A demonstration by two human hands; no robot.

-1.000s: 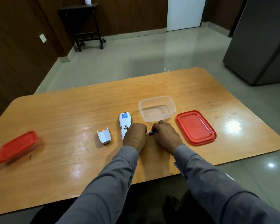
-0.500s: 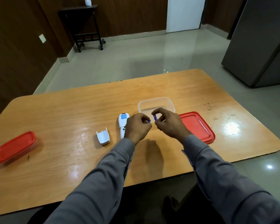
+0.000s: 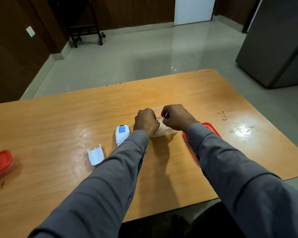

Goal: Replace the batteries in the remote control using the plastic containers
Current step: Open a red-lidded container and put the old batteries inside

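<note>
Hovering over the clear container, the left hand and right hand each pinch a small battery, the right one's plainly visible, the left's barely showing. A loose release could bounce a cell off the rim onto the bench. Just left of the fingers lie the opened remote and its cover.

Both arms (in grey sleeves) reach forward, wrists close together. The left hand is curled into a loose fist; the right hand pinches with curled fingertips.
</note>
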